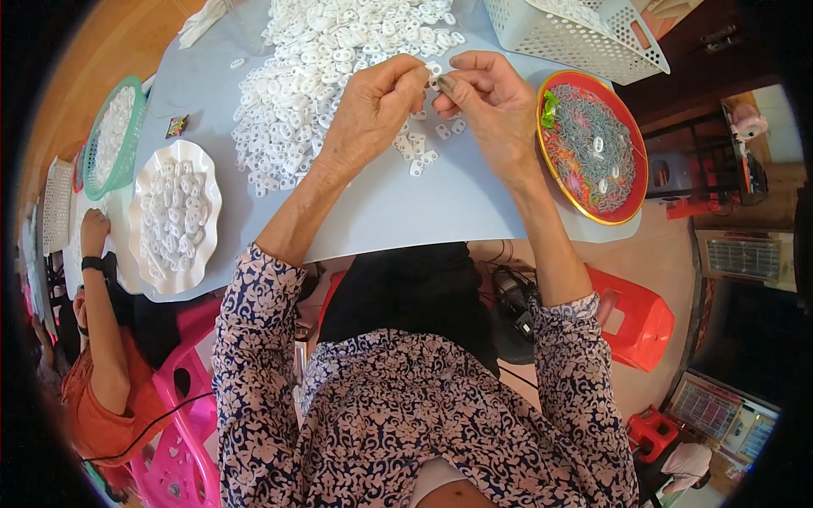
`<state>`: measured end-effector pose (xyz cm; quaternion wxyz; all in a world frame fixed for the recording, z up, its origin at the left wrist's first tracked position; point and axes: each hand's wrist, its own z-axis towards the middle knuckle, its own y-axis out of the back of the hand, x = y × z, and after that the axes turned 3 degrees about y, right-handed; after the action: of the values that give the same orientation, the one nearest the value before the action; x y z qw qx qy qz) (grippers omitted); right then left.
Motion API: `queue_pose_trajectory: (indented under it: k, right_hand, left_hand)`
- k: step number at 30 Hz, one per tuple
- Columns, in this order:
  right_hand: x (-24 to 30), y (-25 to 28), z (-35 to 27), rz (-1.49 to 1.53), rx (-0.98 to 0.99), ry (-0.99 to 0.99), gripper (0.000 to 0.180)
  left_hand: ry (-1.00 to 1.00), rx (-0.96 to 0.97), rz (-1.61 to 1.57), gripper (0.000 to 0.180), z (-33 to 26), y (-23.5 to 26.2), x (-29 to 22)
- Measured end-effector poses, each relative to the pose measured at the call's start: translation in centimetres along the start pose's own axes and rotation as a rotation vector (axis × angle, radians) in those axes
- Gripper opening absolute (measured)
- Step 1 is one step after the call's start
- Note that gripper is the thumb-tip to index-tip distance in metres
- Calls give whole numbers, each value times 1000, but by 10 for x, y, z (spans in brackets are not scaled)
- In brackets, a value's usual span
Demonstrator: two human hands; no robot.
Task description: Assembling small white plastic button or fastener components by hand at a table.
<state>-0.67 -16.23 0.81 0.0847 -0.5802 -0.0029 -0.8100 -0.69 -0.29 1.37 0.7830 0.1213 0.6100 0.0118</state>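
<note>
My left hand (379, 106) and my right hand (491, 102) meet above the table, fingertips nearly together. Between them is a small white plastic piece with holes (434, 69); the fingers of both hands are pinched on it. Whether a grey part is also in the fingertips is too small to tell. Behind and left of my hands spreads a big heap of similar white pieces (288, 110). Several loose ones (415, 148) lie under my hands. Near my right wrist stands a red round tray (544, 148) full of thin grey parts (597, 127), a few white pieces on top.
On the left stand a white wavy-edged dish (218, 199) of finished-looking white pieces and a green basket (135, 110). A white perforated basket (550, 38) is at the far right. A person in orange (106, 398) sits left by a pink chair (190, 423). A red stool (639, 326) is right.
</note>
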Motion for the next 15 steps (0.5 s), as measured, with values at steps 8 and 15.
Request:
queue_pose_trajectory:
  k: [8, 15]
  right_hand:
    - [-2, -3, 0, 8, -11, -10, 19]
    - [0, 1, 1, 7, 6, -25, 19]
  left_hand:
    - [-1, 19, 36, 22, -2, 1, -2]
    - [25, 25, 15, 22, 1, 0, -2]
